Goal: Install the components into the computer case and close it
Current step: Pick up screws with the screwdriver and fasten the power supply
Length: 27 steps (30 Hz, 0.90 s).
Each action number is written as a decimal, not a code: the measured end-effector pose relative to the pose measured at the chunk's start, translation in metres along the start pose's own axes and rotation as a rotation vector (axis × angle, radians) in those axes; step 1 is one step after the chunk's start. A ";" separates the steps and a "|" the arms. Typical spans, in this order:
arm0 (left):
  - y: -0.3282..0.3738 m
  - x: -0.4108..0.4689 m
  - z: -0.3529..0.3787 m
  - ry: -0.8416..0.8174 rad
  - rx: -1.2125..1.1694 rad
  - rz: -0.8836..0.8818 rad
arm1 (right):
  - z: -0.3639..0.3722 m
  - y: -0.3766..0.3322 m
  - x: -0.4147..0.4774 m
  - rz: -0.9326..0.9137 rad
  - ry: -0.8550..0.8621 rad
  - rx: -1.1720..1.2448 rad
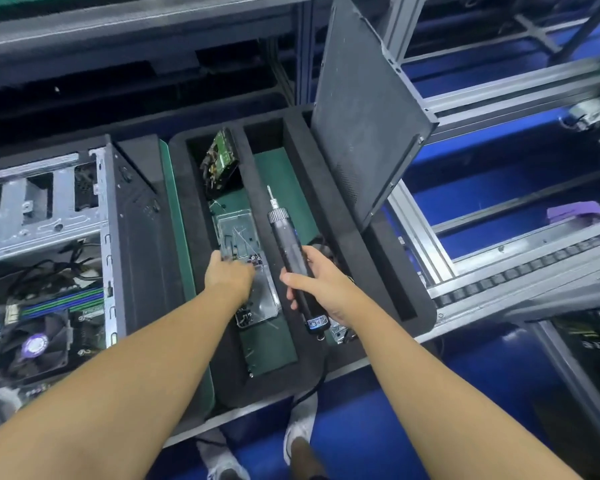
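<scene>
One unreadable blue label (317, 322) marks the screwdriver (290, 244) the right hand (321, 285) grips; left hand (229, 275) unclear.

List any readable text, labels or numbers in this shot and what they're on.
Nothing can be read.
Blue and white label at the butt of the screwdriver: print too small and blurred.
Round sticker on the fan hub: blurred, no legible words.

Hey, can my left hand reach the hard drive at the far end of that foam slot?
Probably yes. The hard drive leans in the same open-topped slot, just beyond the clear tray the left hand is at, and nothing covers it. The screwdriver in the right hand is off to one side.
</scene>
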<state>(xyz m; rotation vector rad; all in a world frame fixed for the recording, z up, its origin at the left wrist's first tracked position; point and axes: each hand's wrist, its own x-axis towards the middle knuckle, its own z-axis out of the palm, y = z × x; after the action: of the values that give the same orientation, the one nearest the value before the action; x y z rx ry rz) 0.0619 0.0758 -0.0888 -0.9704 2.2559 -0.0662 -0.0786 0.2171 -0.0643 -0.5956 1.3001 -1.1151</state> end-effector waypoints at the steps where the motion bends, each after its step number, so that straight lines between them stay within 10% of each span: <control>1: 0.002 0.000 0.005 -0.014 0.057 0.027 | -0.001 0.000 0.000 0.000 -0.005 0.003; 14: 0.010 0.010 0.016 0.048 -0.064 -0.080 | -0.005 -0.002 -0.002 -0.021 -0.045 0.009; 22: -0.033 0.011 -0.046 0.077 -1.639 -0.398 | 0.010 -0.020 -0.004 -0.013 -0.108 0.077; 27: -0.057 -0.015 -0.075 0.094 -2.517 -0.178 | 0.027 -0.031 -0.013 -0.021 -0.113 0.068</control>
<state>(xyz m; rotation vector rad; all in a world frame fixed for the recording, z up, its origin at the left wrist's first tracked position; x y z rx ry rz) 0.0603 0.0289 -0.0059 -1.8959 1.0601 3.0162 -0.0616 0.2100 -0.0253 -0.6142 1.1566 -1.1230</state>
